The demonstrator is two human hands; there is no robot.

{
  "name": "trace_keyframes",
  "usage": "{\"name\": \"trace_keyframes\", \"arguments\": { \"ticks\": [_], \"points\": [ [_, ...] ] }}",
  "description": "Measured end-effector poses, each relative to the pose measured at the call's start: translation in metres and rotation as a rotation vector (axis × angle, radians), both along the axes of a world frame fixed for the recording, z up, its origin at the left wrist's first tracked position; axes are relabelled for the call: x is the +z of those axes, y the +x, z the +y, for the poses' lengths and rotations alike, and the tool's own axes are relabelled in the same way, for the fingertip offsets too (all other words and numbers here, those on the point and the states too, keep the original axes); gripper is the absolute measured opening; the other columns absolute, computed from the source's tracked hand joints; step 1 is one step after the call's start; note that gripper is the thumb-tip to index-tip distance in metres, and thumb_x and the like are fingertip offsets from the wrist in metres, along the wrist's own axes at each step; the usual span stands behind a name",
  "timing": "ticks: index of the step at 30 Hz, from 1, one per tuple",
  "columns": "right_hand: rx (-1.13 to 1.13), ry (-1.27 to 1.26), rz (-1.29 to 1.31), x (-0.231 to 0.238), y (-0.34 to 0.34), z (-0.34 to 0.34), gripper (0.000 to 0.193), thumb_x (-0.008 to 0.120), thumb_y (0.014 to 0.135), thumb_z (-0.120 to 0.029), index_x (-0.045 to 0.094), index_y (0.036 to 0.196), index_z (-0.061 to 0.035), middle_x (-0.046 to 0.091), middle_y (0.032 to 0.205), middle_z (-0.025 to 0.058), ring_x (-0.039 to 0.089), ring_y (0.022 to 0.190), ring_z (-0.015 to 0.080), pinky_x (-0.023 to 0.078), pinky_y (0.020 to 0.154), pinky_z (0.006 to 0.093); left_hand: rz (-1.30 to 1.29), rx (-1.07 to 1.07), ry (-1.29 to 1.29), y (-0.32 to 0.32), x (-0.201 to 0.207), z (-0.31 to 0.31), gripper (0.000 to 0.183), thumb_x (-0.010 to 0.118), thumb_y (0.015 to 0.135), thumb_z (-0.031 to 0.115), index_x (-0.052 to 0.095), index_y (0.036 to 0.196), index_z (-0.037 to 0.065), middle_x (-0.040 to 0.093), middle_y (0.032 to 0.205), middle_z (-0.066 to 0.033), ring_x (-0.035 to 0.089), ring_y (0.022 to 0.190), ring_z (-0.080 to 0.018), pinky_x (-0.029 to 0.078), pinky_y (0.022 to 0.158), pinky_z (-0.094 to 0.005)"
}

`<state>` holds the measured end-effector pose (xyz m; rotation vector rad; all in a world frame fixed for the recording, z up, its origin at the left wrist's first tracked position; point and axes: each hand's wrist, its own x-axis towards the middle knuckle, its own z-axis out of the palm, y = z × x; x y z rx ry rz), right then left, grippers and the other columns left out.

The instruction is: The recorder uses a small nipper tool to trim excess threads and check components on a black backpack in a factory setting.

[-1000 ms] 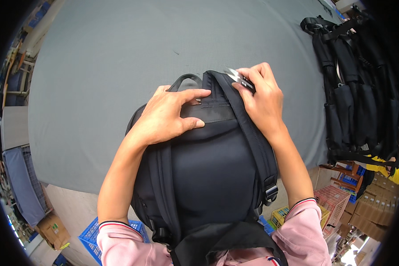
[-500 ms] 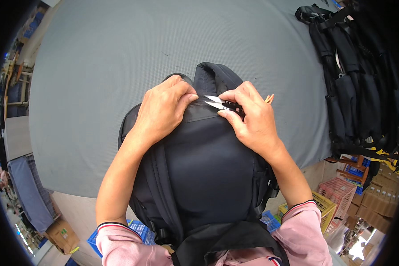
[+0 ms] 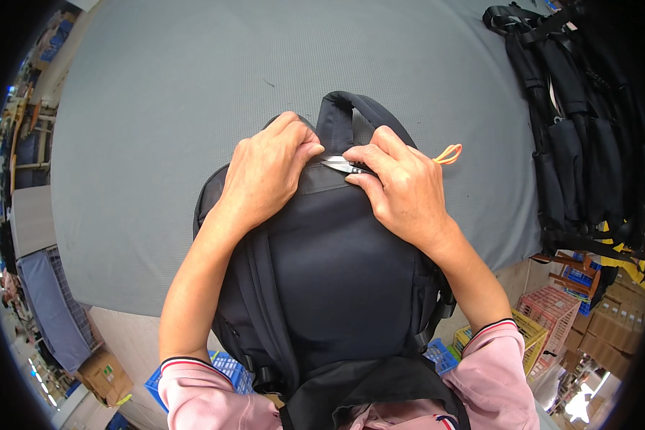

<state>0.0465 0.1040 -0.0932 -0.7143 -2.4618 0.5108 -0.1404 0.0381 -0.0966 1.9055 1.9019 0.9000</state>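
A black backpack [image 3: 344, 279] lies in front of me on the grey-covered table, its top handle loop [image 3: 337, 122] pointing away. My right hand [image 3: 407, 183] grips small thread snips [image 3: 337, 165], blades pointing left at the seam below the handle. An orange loop [image 3: 448, 154] sticks out beside that hand. My left hand [image 3: 265, 170] is closed in a pinch at the backpack's top edge, just left of the blade tips. What its fingertips hold is too small or hidden to tell.
Several black bags or straps [image 3: 577, 136] lie piled on the table's right side. Below the table's right edge stand a pink crate [image 3: 548, 312], a yellow crate [image 3: 527, 337] and cardboard boxes [image 3: 613, 326]. A blue crate [image 3: 229, 369] is at the lower left.
The snips have moved left, up to my left fingertips, and their blades have come closer together. The handle loop stands more open, and the orange loop shows more.
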Motion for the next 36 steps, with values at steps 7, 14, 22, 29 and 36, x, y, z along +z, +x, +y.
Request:
{"name": "trace_keyframes", "arguments": {
  "ticks": [7,14,22,29,36],
  "points": [
    [0.018,-0.1,-0.066,0.005,0.0,0.005,0.022,0.074,0.068,-0.008,0.063,0.087,-0.0057,0.053,0.083,0.0045,0.059,0.062,0.0249,0.046,0.055,0.0368,0.01,-0.034,0.014,-0.002,0.0,0.004,0.016,0.059,0.088,0.015,0.059,0.079,0.002,0.057,0.079,-0.0083,0.059,0.068,-0.0292,0.047,0.058,-0.0386],
    [-0.004,-0.143,-0.058,0.007,0.001,0.005,0.02,0.073,0.07,-0.007,0.063,0.086,-0.0053,0.053,0.082,0.0048,0.061,0.065,0.0258,0.047,0.056,0.0379,0.02,-0.038,0.008,0.001,-0.002,0.008,0.01,0.06,0.086,0.008,0.056,0.082,0.0,0.056,0.079,-0.009,0.058,0.065,-0.0268,0.045,0.057,-0.0342],
    [-0.065,-0.229,0.059,0.002,0.002,0.001,0.017,0.071,0.073,-0.007,0.064,0.088,-0.0057,0.054,0.082,0.0048,0.06,0.064,0.0231,0.046,0.057,0.0343,-0.406,0.274,0.165,-0.017,0.005,0.0,0.019,0.049,0.095,0.012,0.054,0.081,0.0,0.054,0.075,-0.007,0.062,0.068,-0.0139,0.047,0.063,-0.0289],
    [-0.144,-0.189,0.117,0.015,0.011,-0.002,0.03,0.07,0.071,-0.001,0.063,0.1,-0.0069,0.051,0.079,0.0036,0.05,0.061,0.0157,0.043,0.057,0.0284,-0.166,0.665,0.094,-0.029,0.006,-0.087,0.037,0.067,0.085,0.032,0.055,0.067,0.002,0.053,0.061,-0.0061,0.051,0.055,-0.0147,0.042,0.052,-0.0303],
    [0.179,-0.194,0.128,0.033,-0.011,-0.019,0.03,0.062,0.066,0.007,0.063,0.093,-0.0058,0.053,0.075,0.0064,0.053,0.058,0.0231,0.043,0.051,0.0321,-0.331,0.447,-0.421,-0.006,0.039,-0.126,0.037,0.075,0.076,0.034,0.055,0.067,0.004,0.055,0.061,-0.0048,0.054,0.056,-0.0142,0.044,0.053,-0.0306]
  ]
}}
